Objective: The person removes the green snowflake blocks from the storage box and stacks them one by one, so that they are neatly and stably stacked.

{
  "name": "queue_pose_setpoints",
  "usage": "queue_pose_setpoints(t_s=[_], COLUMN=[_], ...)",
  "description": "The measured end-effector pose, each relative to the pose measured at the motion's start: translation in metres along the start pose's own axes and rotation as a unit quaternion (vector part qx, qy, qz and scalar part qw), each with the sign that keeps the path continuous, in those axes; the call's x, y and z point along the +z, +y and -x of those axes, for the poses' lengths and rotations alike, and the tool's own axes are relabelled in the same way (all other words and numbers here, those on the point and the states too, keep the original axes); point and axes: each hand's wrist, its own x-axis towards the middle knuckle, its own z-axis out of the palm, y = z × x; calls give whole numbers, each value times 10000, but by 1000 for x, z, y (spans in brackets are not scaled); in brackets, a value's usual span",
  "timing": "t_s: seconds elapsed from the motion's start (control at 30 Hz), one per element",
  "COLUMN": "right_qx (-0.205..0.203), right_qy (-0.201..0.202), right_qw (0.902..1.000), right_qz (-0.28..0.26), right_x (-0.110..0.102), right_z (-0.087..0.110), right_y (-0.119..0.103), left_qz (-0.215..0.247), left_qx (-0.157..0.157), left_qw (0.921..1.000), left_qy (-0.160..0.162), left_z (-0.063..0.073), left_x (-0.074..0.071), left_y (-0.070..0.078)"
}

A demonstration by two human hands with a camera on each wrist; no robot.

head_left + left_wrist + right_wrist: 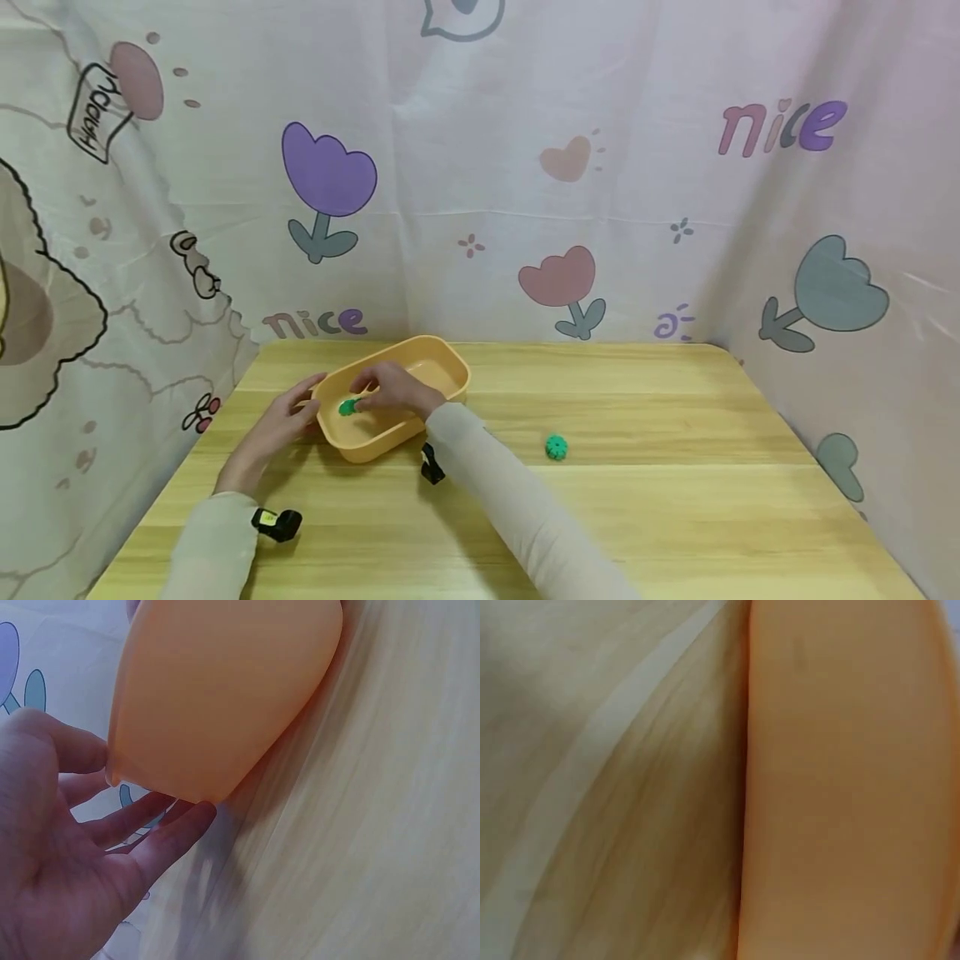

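Note:
A yellow-orange plastic basin (442,373), oblong with rounded corners, stands slantwise on the table's back left. My left hand (281,421) holds its left end; in the left wrist view the thumb is at the rim and the fingertips (202,814) reach under the end wall (217,697). Reaching over the near side, my right hand (393,390) is inside the basin and pinches a small green piece (348,407) low near the left end. The fingertips partly cover that piece. The right wrist view shows only the basin's outer wall (840,780); the hand is hidden there.
A green, round, notched piece (556,447) lies on the wooden table (675,500), right of the basin and beyond my right forearm. A printed curtain (465,167) hangs behind the table and along both sides. Black wrist cameras (277,525) are strapped on both wrists.

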Motion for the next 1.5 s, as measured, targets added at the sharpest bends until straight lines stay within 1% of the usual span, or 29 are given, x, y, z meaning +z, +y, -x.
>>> queue_pose_setpoints(t_s=[0.23, 0.4, 0.53, 0.67, 0.8, 1.07, 1.23, 1.3, 1.37, 1.5], right_qx=[229, 233, 125, -73, -131, -354, -345, -366, -365, -450], right_qy=[-60, -147, -216, -264, -361, -544, -757, -877, -963, -977], right_qw=[9994, 9992, 9985, 9949, 9921, 9905, 9939, 9936, 9922, 9879], right_qz=[243, 287, 488, 967, 1197, 1211, 725, 613, 698, 1114], right_x=[10, 17, 22, 22, 20, 21, 21, 21, 22, 24], right_z=[-10, -17, -20, -19, -19, -21, -17, -15, -13, -13], right_y=[1, -1, -4, -6, -7, -5, -7, -8, -10, -12], left_qz=[55, -58, -140, -164, -198, -303, -396, -411, -378, -282], left_qx=[10, -66, -160, -163, -165, -150, -266, -285, -264, -185], left_qw=[10000, 9999, 9997, 9997, 9996, 9993, 9988, 9987, 9989, 9993], left_qy=[14, 91, 111, 95, 111, 133, 107, 113, 117, 129], left_z=[-1, 0, 1, 1, 1, 3, 3, 2, 2, 2], left_x=[3, 3, 2, 2, 2, 2, 1, 1, 1, 2], left_y=[1, 2, 3, 5, 6, 6, 7, 7, 6, 5])
